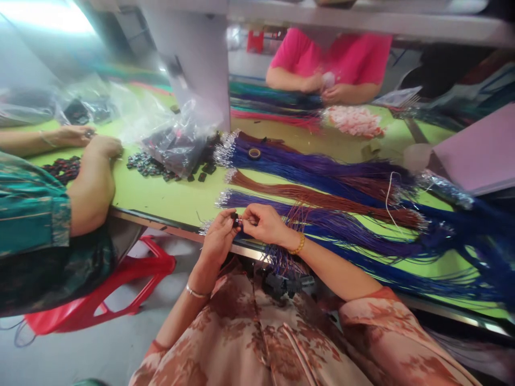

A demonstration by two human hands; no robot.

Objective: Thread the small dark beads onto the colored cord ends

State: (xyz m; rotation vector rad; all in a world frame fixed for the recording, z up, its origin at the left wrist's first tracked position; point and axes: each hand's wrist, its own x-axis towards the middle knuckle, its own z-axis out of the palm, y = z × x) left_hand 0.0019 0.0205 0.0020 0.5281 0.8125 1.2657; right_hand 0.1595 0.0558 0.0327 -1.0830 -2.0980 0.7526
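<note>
My left hand and my right hand meet at the near edge of the green table. Together they pinch a small black connector, and the right hand's fingers also close on a thin wire end at it. Bundles of purple wires, brown wires and blue wires with metal tips lie across the table just beyond my hands. Several wired black connectors hang in my lap below my right wrist.
A person in a teal sleeve sits at my left with hands near loose black connectors and a clear plastic bag. A person in pink works across the table. A red plastic stool stands left.
</note>
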